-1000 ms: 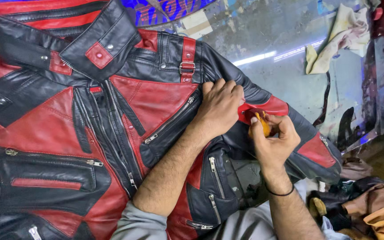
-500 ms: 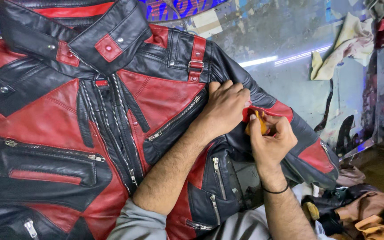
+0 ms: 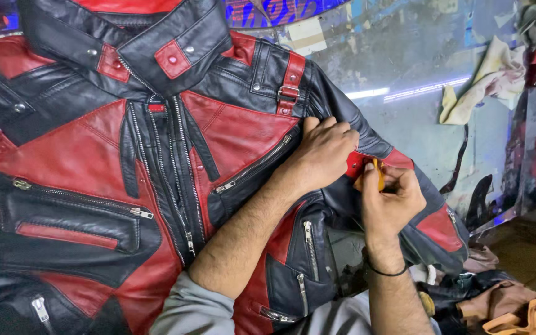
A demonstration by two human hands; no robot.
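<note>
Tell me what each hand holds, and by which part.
Right hand pinches a small orange tool by its lower end. Left hand presses on the jacket at the sleeve's upper arm.

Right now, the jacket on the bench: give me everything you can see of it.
The jacket is red and black, leather by the look, laid front-up and spread flat on the worn table. It has a snap-tab collar, silver zips down the front and on the chest and lower pockets, and a buckled red shoulder strap. The left hand presses on its sleeve near the shoulder; the right hand pinches a small orange tool against the sleeve's red patch.
</note>
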